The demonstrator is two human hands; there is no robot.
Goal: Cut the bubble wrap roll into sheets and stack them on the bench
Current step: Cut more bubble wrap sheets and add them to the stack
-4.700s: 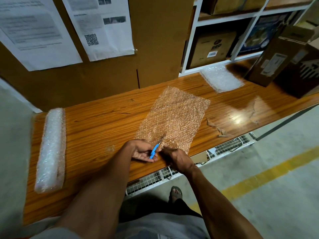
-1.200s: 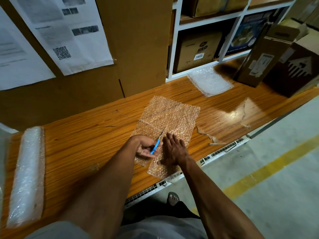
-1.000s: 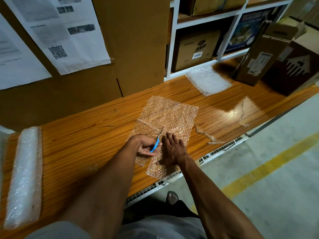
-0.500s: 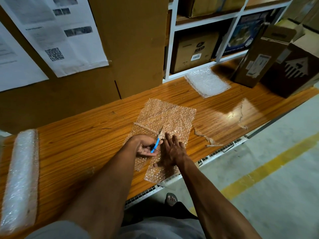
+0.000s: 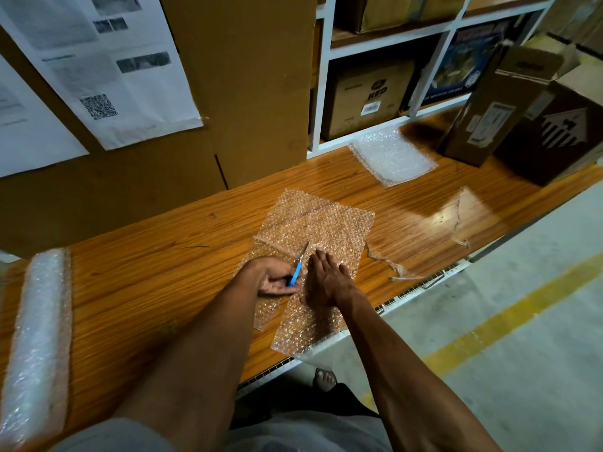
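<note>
A clear bubble wrap sheet [image 5: 321, 223] lies flat on the wooden bench [image 5: 156, 265], split partway up its middle from the near edge. My left hand [image 5: 274, 278] grips blue-handled scissors [image 5: 297, 270] whose blades point up the split. My right hand [image 5: 326, 278] lies flat, fingers straight, pressing the right part of the sheet just beside the blades. A bubble wrap roll [image 5: 36, 340] lies at the bench's left end. Near the shelf at the back right sits a stack of cut sheets [image 5: 393, 156].
Thin offcut strips [image 5: 388, 265] lie right of the sheet, another strip [image 5: 458, 223] farther right. Cardboard boxes [image 5: 496, 106] stand on the bench's right end. A cardboard panel with taped papers [image 5: 111, 66] rises behind. A white shelf [image 5: 368, 132] holds boxes.
The cut has run up from the sheet's near edge toward its middle. My right hand went from pinching the near edge to pressing flat beside the scissors. The sheet slid nearer, overhanging the bench edge.
</note>
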